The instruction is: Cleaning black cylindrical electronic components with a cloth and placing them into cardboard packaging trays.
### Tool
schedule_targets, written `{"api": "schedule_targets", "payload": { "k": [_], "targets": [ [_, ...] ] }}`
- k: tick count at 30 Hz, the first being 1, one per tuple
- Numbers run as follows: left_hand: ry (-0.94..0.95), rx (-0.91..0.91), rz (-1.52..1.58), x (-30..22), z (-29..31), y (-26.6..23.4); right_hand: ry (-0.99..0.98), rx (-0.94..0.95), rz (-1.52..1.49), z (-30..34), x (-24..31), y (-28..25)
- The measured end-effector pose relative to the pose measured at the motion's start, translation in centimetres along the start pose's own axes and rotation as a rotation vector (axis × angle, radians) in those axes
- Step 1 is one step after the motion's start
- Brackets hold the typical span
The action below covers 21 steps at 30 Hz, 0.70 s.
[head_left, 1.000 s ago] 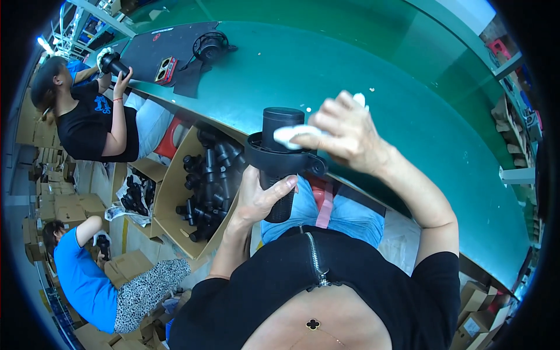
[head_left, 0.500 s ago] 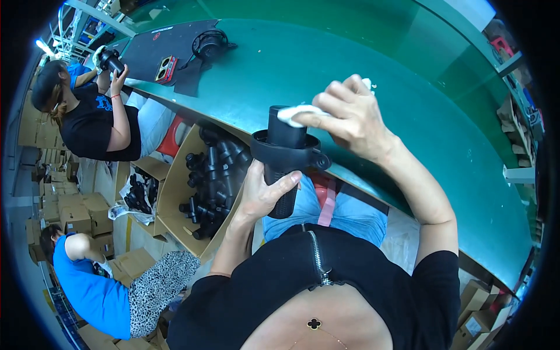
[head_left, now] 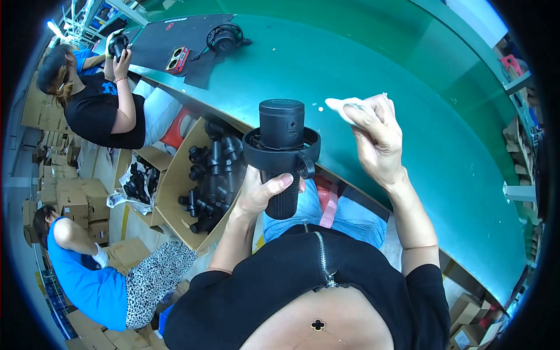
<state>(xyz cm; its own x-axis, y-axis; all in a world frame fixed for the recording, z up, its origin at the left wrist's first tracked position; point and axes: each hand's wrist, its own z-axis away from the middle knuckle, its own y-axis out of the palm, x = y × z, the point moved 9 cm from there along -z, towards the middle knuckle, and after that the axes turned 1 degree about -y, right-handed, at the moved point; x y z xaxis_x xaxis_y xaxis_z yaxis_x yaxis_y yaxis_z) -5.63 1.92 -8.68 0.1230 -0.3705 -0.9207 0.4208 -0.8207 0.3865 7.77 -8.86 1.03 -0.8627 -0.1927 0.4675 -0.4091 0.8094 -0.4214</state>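
Note:
My left hand (head_left: 256, 192) is wrapped round the lower, mesh-covered part of a black microphone (head_left: 282, 125), which stands upright before my chest. A wide black ring mount (head_left: 269, 161) circles its middle, with a small lug at the front. The smooth upper cylinder has a flat top and a small port on its side. To the right, my right hand (head_left: 376, 131) is raised over the table, its fingers closed on a white cloth (head_left: 338, 107). The cloth is apart from the microphone, and most of it is hidden in the fingers.
A green table (head_left: 373, 76) spans the front. On it lie a black mat (head_left: 163, 42), a ringed black device (head_left: 224, 39) and a red box (head_left: 177, 60). A carton (head_left: 175, 198) of black parts stands at left. Two people work at left, one holding a similar device (head_left: 118, 45).
My right hand has drawn the cloth away from the microphone, moving right. The microphone has turned in my left hand, bringing its port into view and its lug nearer to me.

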Motion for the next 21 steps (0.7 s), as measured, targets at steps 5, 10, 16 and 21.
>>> {"api": "schedule_targets", "payload": {
  "k": [5,10,16,21],
  "targets": [
    [-0.006,0.057,0.053,0.3,0.0,0.3,-0.176,0.152,0.021,-0.5,1.6,1.6],
    [0.004,-0.047,-0.02,0.2,0.2,0.4,-0.366,0.287,0.13,-1.5,4.5,3.2],
    [-0.02,0.002,-0.051,0.3,0.2,0.6,-0.406,0.258,0.196,-1.4,4.4,3.1],
    [-0.01,0.022,-0.158,0.6,0.0,0.2,-0.436,0.299,0.219,-1.1,4.0,3.5]
  ]
}}
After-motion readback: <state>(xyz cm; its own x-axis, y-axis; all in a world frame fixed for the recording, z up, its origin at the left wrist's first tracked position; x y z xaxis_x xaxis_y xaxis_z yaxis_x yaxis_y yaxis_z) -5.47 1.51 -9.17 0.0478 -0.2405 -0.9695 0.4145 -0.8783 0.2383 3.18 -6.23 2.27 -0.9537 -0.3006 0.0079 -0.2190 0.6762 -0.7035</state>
